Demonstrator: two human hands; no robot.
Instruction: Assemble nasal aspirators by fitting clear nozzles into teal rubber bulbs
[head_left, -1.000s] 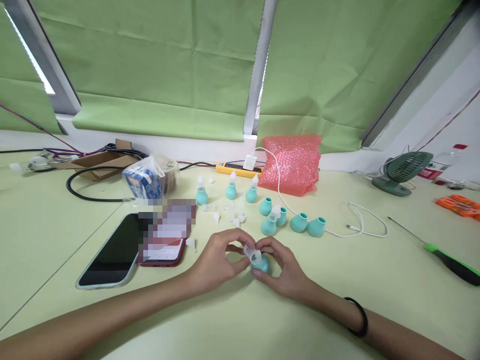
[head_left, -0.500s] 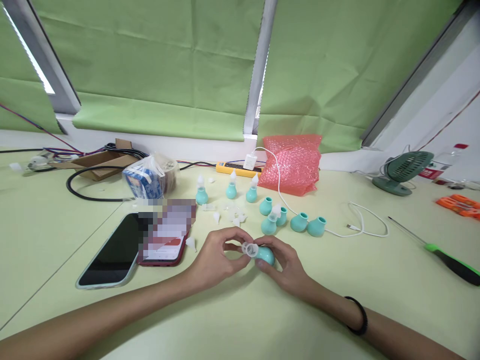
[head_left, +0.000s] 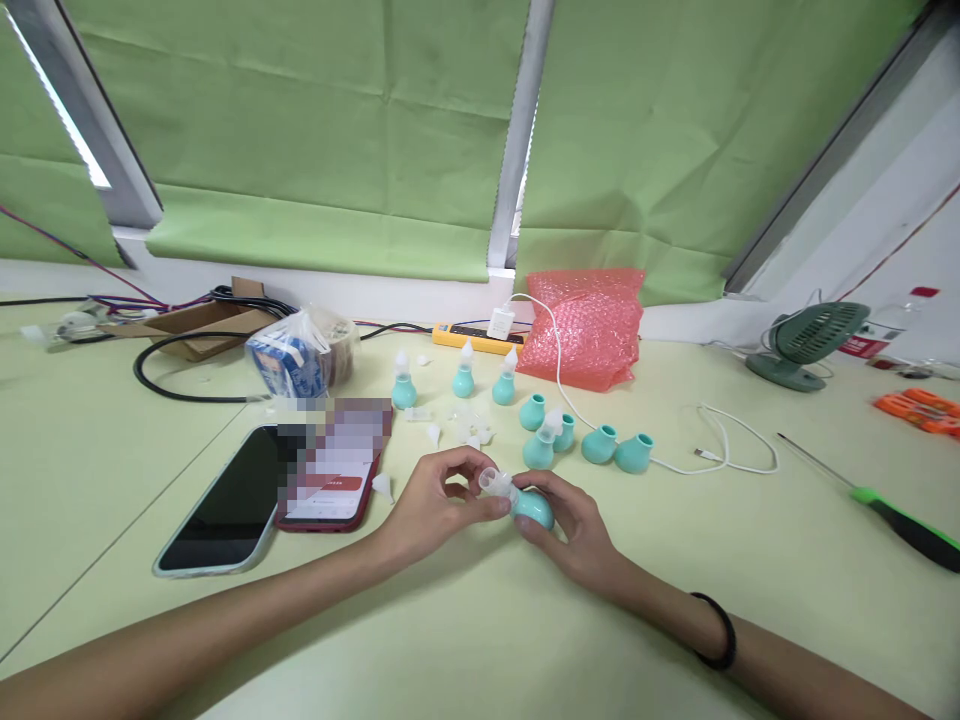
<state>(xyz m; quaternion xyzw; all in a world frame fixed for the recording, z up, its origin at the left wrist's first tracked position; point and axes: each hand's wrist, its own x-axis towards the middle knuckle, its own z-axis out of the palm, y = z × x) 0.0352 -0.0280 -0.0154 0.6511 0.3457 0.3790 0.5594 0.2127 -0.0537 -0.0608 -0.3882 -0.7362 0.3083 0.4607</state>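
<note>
My right hand [head_left: 566, 520] is closed around a teal rubber squeeze bulb [head_left: 533, 509], held on its side with its neck to the left. At that neck my left hand [head_left: 450, 500] pinches a clear plastic nozzle piece [head_left: 495, 483], which meets the bulb's opening; how deep it sits I cannot tell. Beyond the hands, a teal bulb with a clear piece in its neck [head_left: 538, 448] leans among several open bulbs [head_left: 634, 453]. Farther back stand three bulbs with clear tips fitted, one of them a tipped bulb [head_left: 403, 388]. Small clear parts [head_left: 471, 425] lie scattered nearby.
Two phones, a dark-screened phone [head_left: 225, 500] and a red-cased phone [head_left: 337, 480], lie at the left. A screwdriver [head_left: 892, 520], white cable [head_left: 727, 440] and green fan [head_left: 806, 345] are at the right. Red bubble wrap [head_left: 581, 330] and a yellow power strip [head_left: 476, 340] sit behind.
My left fingers have shifted slightly right, and the clear nozzle piece has turned and moved a little against the bulb's neck. My right hand stays nearly still, holding the bulb.
</note>
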